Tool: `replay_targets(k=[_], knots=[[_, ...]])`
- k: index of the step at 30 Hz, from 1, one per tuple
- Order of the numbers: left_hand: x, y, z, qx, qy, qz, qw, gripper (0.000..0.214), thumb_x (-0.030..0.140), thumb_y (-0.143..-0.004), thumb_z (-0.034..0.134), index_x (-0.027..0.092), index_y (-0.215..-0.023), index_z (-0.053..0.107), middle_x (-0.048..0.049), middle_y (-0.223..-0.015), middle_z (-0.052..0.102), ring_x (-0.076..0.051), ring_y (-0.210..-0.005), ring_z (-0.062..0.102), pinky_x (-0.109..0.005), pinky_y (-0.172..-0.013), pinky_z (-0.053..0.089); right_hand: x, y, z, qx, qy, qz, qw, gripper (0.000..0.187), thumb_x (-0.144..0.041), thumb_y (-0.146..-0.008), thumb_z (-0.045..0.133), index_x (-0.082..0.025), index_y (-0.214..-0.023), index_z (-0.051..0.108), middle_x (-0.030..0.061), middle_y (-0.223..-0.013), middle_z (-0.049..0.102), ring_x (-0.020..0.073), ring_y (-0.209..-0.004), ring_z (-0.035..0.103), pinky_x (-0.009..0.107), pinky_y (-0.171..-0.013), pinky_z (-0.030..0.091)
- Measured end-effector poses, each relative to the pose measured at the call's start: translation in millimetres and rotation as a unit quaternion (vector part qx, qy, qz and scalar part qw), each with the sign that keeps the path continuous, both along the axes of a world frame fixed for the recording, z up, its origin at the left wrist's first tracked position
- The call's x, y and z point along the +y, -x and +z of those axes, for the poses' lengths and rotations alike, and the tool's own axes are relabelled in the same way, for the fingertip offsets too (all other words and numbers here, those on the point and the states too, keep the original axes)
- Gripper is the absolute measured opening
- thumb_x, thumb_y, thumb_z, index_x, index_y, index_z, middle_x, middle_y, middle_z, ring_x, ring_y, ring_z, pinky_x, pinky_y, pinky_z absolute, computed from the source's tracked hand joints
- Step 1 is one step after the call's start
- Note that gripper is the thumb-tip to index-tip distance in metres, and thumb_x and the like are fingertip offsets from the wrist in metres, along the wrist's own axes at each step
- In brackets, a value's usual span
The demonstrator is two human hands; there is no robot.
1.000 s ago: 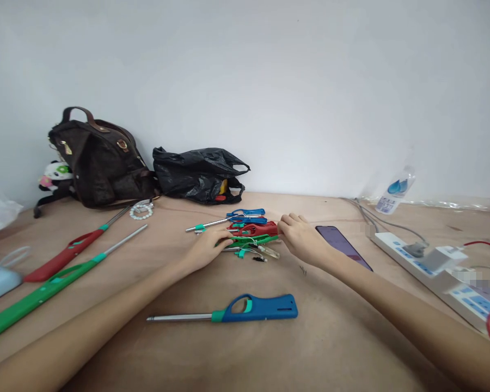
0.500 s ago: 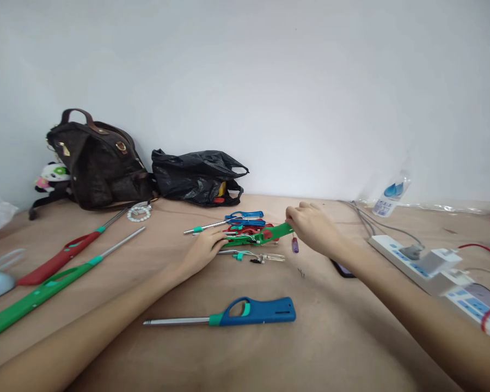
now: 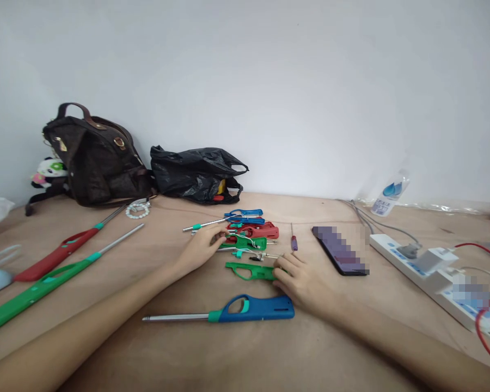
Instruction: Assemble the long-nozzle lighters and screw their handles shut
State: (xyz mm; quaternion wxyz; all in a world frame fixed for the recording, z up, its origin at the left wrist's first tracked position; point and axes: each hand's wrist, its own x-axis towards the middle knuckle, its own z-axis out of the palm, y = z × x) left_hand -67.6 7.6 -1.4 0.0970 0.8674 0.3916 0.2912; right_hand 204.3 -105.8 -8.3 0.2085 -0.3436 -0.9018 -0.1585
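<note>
My right hand has its fingers closed on the right end of an empty green lighter casing half, low over the table. Farther back, my left hand pinches at the left end of another green casing half; its fingertips partly hide that end. A thin white wire runs along that half. Between the two green halves lie a metal rod and small lighter parts. Behind are red casing halves and blue casing halves. A whole blue stick lighter lies in front.
A purple-handled screwdriver and a phone lie right of the parts. Farther right is a white power strip with cables. Red and green lighters lie left. A dark backpack and black plastic bag stand by the wall.
The right hand has moved toward me and down with a green casing half, away from the other half. The red casings, screwdriver and phone now show more fully.
</note>
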Motion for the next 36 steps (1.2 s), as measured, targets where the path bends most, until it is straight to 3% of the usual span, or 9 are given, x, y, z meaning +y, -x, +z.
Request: replay_targets(k=[4,8,15,21,24,29,36], knots=[[-6,1,7.5,0.0,-0.031,-0.008,0.999,0.02,0.021,-0.088,0.047,0.018,-0.102,0.061,-0.0072,-0.11,0.064,-0.023,-0.101,0.06,-0.035,-0.088,0.046,6,-4,4.8,0.079,0.071,-0.015,0.994,0.016,-0.018,-0.095,0.044,-0.017,-0.085,0.057,0.0089,-0.087,0.06,0.0211,-0.082,0.053,0.034,-0.07,0.045],[-12,3,10.0,0.06,-0.029,-0.082,0.994,0.012,0.022,-0.09,0.049,0.019,-0.091,0.061,-0.0048,-0.098,0.065,-0.021,-0.096,0.06,-0.032,-0.086,0.046,24,-8,14.6,0.118,0.123,-0.068,0.983,0.019,-0.013,-0.093,0.042,-0.018,-0.085,0.058,0.0088,-0.09,0.062,0.0212,-0.086,0.056,0.035,-0.075,0.047],[-13,4,1.6,0.151,-0.049,-0.093,0.983,0.011,0.02,-0.09,0.053,0.019,-0.096,0.061,-0.0063,-0.102,0.061,-0.022,-0.096,0.058,-0.031,-0.08,0.046,42,-7,-11.8,0.115,0.176,-0.105,0.972,0.012,-0.016,-0.089,0.053,-0.018,-0.094,0.063,0.01,-0.108,0.062,0.0245,-0.105,0.056,0.039,-0.088,0.047],[-9,1,-8.7,0.111,-0.042,-0.082,0.99,0.018,0.02,-0.095,0.041,0.018,-0.094,0.059,-0.0058,-0.096,0.059,-0.021,-0.092,0.058,-0.031,-0.08,0.047,38,-7,-9.6,0.136,0.138,-0.112,0.975,0.009,-0.018,-0.091,0.05,-0.019,-0.092,0.059,0.0106,-0.102,0.062,0.0248,-0.1,0.057,0.04,-0.085,0.047],[-10,1,-8.9,0.085,-0.042,-0.074,0.993,0.023,0.021,-0.097,0.036,0.019,-0.095,0.059,-0.0075,-0.103,0.06,-0.022,-0.098,0.058,-0.034,-0.084,0.048,35,-6,-5.6,0.156,0.136,-0.117,0.971,0.008,-0.017,-0.09,0.048,-0.019,-0.093,0.055,0.0096,-0.095,0.063,0.024,-0.091,0.058,0.039,-0.077,0.048],[-19,-2,1.8,0.033,-0.053,-0.079,0.995,0.023,0.019,-0.097,0.034,0.02,-0.101,0.057,-0.0086,-0.115,0.057,-0.025,-0.12,0.048,-0.038,-0.098,0.042,30,-4,2.0,0.212,0.171,-0.116,0.955,0.005,-0.017,-0.091,0.045,-0.02,-0.093,0.049,0.0078,-0.091,0.063,0.0219,-0.082,0.058,0.035,-0.07,0.047],[-38,-12,23.0,-0.015,-0.039,-0.111,0.993,0.021,0.017,-0.096,0.034,0.018,-0.097,0.055,-0.0067,-0.099,0.057,-0.022,-0.104,0.053,-0.034,-0.091,0.044,16,-1,22.6,0.269,0.203,-0.107,0.935,0.002,-0.021,-0.093,0.039,-0.022,-0.094,0.041,0.0063,-0.085,0.059,0.0213,-0.077,0.058,0.034,-0.068,0.047]])
